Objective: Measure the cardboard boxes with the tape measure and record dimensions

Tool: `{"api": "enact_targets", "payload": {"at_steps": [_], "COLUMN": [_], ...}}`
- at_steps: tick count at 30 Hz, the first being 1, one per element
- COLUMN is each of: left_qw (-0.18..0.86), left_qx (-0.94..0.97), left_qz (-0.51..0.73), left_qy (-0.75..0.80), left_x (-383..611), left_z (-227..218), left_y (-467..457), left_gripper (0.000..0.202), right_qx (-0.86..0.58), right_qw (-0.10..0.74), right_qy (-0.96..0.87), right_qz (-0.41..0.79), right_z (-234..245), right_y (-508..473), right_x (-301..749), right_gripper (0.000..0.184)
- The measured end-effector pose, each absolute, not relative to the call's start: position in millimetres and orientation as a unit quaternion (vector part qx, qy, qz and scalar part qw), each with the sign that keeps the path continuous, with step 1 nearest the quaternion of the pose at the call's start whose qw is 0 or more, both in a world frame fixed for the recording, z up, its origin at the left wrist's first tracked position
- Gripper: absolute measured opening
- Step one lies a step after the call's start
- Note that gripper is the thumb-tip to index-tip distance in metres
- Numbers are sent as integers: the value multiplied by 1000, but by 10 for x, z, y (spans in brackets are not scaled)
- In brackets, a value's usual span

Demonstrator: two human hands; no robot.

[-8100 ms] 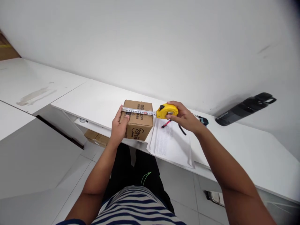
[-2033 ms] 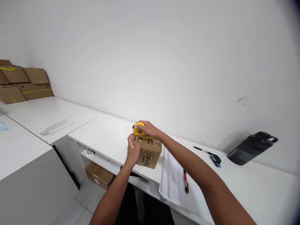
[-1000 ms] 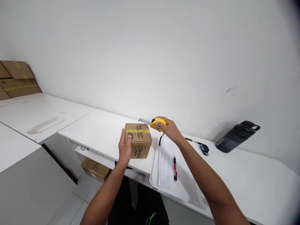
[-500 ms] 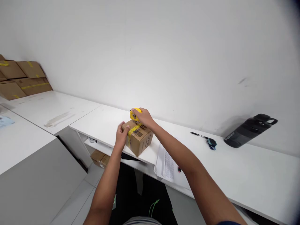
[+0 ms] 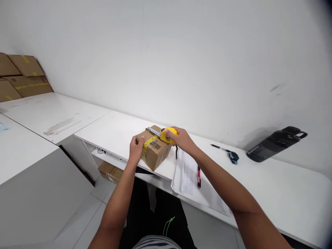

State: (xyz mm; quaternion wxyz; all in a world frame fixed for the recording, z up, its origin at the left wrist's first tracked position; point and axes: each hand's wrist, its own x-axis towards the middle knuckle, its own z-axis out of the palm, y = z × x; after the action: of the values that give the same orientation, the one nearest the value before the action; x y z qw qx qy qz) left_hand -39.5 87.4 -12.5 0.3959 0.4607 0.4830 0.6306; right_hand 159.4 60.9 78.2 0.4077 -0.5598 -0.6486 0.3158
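Cardboard box [image 5: 151,158], brown w/ yellow tape & dark print, sits approx. mid-frame, turned cornerwise, nearest corner by the desk's front edge; can't tell if its base is flat on the desk [image 5: 116,129] or a bit raised. L hand [image 5: 136,150] grasps the box at its left corner, thumb on top, fingers mostly hidden round the far side. R hand [image 5: 183,141] grips a yellow tape measure [image 5: 167,136] over the box's right part, thumb across the case; its blade [image 5: 153,131] is out a short way, lying along the top face toward the back-left, numbers too small to read for sure. Black strap [image 5: 176,153] hangs off the case.

Just right of the box, lower ctr-right of frame: papers [image 5: 184,178] w/ dense writing, red pen [image 5: 199,179] on them, partly near the R forearm. Further R: black pen [image 5: 219,147], next to a small dark-blue item [image 5: 233,158], kind unclear. Beyond, right side of frame: dark bottle [image 5: 272,146] w/ loop cap, near the wall [image 5: 181,65].

Lower left of ctr, under the desk: cable [image 5: 100,151] on a shelf, more brown cartons [image 5: 106,170] below. Upper left of frame: stacked taped boxes [image 5: 28,84] against the wall. Bottom ctr: black trousers [image 5: 153,221], green cord [image 5: 168,225], striped shirt [image 5: 155,242].
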Motion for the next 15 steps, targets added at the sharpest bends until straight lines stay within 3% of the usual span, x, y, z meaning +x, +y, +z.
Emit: {"api": "enact_targets", "payload": {"at_steps": [15], "left_qw": [415], "left_qx": [453], "left_qz": [644], "left_qy": [456], "left_x": [-428], "left_z": [-173], "left_y": [880], "left_gripper": [32], "right_qx": [-529], "right_qw": [506], "right_qy": [-574], "right_qz": [368], "right_z": [559], "right_y": [372], "right_x": [1903], "right_gripper": [53]}}
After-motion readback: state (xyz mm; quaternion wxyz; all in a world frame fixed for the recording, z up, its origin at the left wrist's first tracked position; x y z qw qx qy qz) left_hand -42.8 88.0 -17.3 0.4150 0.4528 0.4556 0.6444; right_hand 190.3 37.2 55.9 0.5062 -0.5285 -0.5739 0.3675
